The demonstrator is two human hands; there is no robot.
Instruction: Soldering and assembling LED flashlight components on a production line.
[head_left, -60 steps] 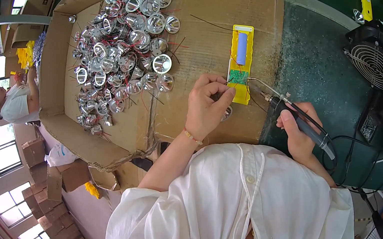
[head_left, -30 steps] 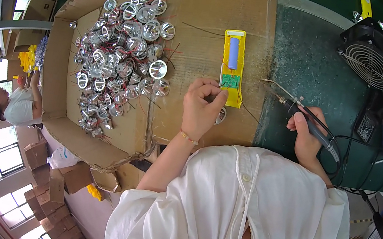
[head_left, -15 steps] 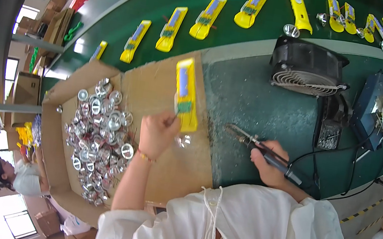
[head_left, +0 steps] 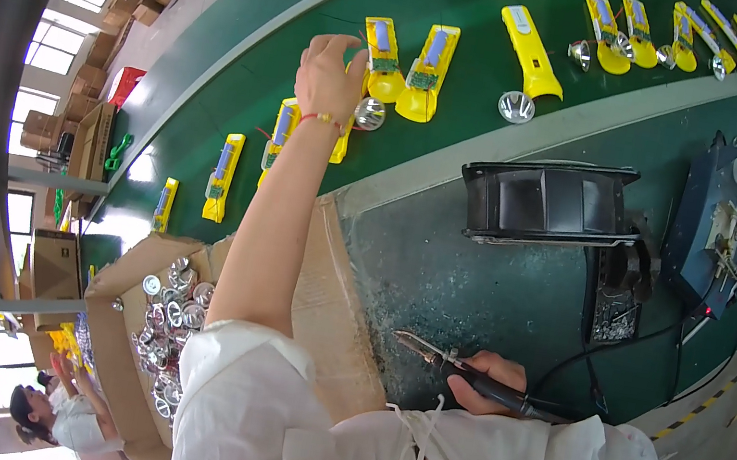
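My left hand [head_left: 327, 82] reaches out over the green belt, fingers curved and apart, with nothing visible in them. Right beside its thumb lies a yellow flashlight housing [head_left: 384, 82] with a green board and a purple cell. A silver reflector cup [head_left: 369, 113] sits at that housing's near end. Another yellow housing [head_left: 341, 145] is partly hidden under my wrist, and one more housing [head_left: 285, 125] shows left of my forearm. My right hand [head_left: 494, 380] grips the dark handle of a soldering iron [head_left: 484, 384], whose tip points left above the green bench mat.
A carton [head_left: 107, 362] of reflector cups stands at the left, beside a cardboard sheet [head_left: 329, 321]. A black fan [head_left: 549, 202] and a blue soldering unit with a wire spool [head_left: 716, 220] stand at the right. More yellow housings line the belt [head_left: 264, 37]. A co-worker [head_left: 70, 409] is beyond the carton.
My left hand has moved from the cardboard out over the belt. The housing from the cardboard is gone from there; one with a reflector now lies among the belt's row. The iron stays in my right hand.
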